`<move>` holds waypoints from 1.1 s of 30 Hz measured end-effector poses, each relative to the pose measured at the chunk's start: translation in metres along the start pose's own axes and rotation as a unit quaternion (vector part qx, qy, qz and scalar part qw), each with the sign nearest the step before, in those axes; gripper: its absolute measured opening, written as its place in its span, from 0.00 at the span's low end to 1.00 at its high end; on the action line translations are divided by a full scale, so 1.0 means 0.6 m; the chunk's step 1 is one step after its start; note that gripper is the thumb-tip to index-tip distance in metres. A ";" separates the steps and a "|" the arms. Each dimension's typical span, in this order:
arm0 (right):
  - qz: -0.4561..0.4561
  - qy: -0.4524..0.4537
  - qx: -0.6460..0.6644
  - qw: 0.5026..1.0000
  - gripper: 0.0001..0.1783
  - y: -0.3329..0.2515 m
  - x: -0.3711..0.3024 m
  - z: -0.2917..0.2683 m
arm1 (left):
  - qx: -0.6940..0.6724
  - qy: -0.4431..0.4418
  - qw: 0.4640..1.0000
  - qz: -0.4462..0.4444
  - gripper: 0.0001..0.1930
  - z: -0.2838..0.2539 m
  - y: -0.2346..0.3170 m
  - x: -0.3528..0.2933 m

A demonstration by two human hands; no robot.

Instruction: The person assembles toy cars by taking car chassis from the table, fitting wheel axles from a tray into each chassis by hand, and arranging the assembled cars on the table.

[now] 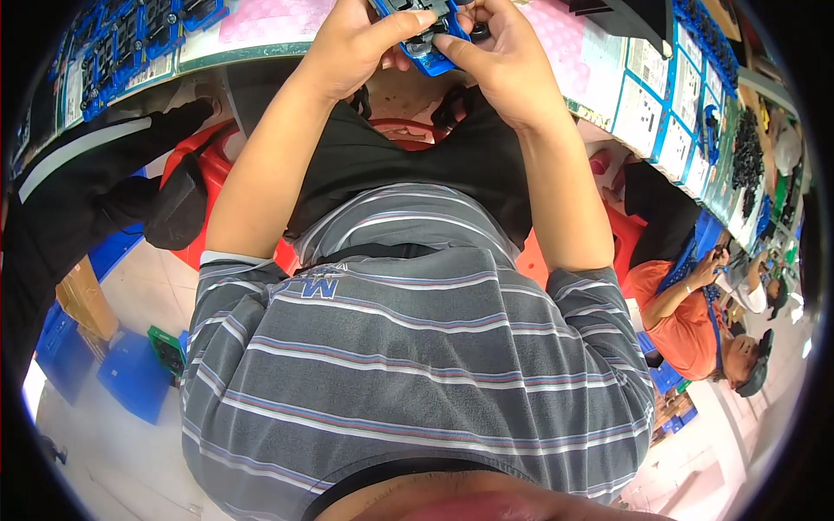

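Note:
At the top of the view, over the table's near edge, both my hands hold a blue plastic chassis-like part (429, 63) with black and grey pieces set in it. My left hand (352, 43) grips its left side, the thumb lying across the top. From the right, my right hand (508, 65) presses its thumb on the grey piece in the middle. A small round black piece (479, 31) shows by the right fingers; whether it is attached to the part I cannot tell. The fingers underneath are largely hidden.
Several similar blue-and-black parts (143, 43) lie on the table at the left. Pink bubble wrap (278, 19) covers its middle. Blue-edged printed sheets (641, 113) and small black pieces (747, 152) lie at the right. A co-worker in orange (665, 300) sits beyond.

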State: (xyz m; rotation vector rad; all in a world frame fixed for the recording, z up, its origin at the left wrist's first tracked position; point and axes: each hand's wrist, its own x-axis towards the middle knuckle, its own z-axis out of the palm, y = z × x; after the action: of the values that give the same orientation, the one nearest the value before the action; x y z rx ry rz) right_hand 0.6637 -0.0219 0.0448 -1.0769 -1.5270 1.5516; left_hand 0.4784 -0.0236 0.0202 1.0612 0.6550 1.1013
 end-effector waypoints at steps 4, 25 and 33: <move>0.011 0.027 -0.025 0.999 0.16 -0.001 -0.004 0.011 | -0.002 0.045 0.999 0.014 0.16 0.012 -0.001 -0.001; 0.040 -0.024 0.023 0.999 0.20 0.006 -0.002 -0.010 | 0.000 -0.122 0.963 0.241 0.18 -0.017 -0.051 0.027; 0.034 -0.030 0.019 0.999 0.22 0.018 0.004 -0.018 | 0.012 -0.127 0.963 0.238 0.16 -0.015 -0.050 0.030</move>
State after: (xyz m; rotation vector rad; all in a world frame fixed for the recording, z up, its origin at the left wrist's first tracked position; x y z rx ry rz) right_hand 0.6734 -0.0159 0.0344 -1.0804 -1.5081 1.6667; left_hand 0.4889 -0.0057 -0.0098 1.3964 0.2068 1.3371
